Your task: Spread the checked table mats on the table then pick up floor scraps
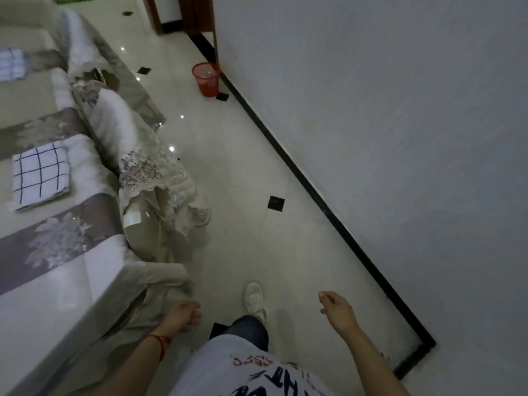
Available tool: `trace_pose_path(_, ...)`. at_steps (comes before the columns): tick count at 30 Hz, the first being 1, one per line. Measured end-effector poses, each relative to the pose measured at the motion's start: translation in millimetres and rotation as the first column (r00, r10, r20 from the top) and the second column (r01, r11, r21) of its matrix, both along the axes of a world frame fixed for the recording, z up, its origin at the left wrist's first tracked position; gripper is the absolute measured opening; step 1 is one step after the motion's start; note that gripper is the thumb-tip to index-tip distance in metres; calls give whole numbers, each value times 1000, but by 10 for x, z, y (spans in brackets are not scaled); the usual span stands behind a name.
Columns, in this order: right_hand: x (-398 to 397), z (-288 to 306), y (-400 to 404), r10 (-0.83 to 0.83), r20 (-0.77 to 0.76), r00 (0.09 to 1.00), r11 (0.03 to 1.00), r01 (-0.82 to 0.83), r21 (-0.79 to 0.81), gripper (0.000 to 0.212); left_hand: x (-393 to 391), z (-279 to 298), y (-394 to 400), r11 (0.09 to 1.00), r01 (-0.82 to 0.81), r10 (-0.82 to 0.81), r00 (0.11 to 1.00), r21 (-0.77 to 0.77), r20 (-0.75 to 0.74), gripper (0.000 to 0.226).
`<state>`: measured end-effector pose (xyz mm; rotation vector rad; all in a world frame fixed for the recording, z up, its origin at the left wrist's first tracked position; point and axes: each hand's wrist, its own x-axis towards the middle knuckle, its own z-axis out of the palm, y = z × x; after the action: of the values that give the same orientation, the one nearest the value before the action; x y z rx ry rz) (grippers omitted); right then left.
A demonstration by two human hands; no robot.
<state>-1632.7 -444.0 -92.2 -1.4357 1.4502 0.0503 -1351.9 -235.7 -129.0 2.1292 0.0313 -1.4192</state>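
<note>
left hand [183, 311] fingers loosely curled (empty) | right hand [337, 310] likewise | folded checked mat [40, 174] on sofa [71, 270]

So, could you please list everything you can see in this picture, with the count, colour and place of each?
Checked mat: one, white with dark blue lines, folded on the sofa seat at left.
Second folded cloth: one, white with blue stripes or checks, blurred, farther along the sofa at far left.
Sofa: one, cream and grey with floral covers, left side.
Waste basket: one, red mesh, on the floor by the wall.
Floor: glossy cream tiles with small black diamond insets.
Wall: white, right side, black skirting.
Door frame: brown, top centre.
Shoe: one, white, stepping forward.
Left hand: fingers loosely curled, holds nothing.
Right hand: fingers loosely curled, holds nothing.
</note>
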Motion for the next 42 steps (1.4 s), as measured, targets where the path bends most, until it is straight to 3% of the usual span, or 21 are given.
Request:
trace_pose_path(8, 771, 86, -1104, 108, -12, 994, 994, -108, -24, 13, 568, 133, -1109, 982, -171, 173, 985, -83, 20, 16)
trace_pose_path(14, 1324, 93, -1666, 172, -20, 985, 985, -172, -7, 26, 1023, 359, -1805, 972, -138, 147, 989, -190, 32, 15)
trace_pose_path(21, 2217, 71, -2175, 393, -22, 919, 920, -393, 12, 21, 1243, 370, -1932, 933, -296, 308, 951, -204, 33, 16)
trace_pose_path(26, 3064, 74, -2565, 584, 15, 811, 812, -584, -1, 20, 1279, 297, -1869, 866, -474, 482, 876, -159, 18, 18)
trace_pose_path(33, 4335, 211, -2923, 882, 46, 469, 471, -882, -31, 34, 1258, 361, -1981, 570, -815, 820, 572, -99, 12, 18)
trace_pose_path(36, 4807, 334, -2938, 950, 68, 304, 308, -950, -57, 35, 1171, 448, -2098, 372, -924, 928, 372, -89, 14, 19)
trace_pose_path(39, 5152, 485, -2853, 971, 137, 197, 206, -977, -57, 34, 1056, 546, -2211, 159, -980, 987, 157, -118, 30, 17)
trace_pose_path(42, 5411, 665, -2696, 973, 211, 91, 117, -987, -113, 26, 943, 783, -2346, 97, -972, 993, 82, -215, 80, 15)
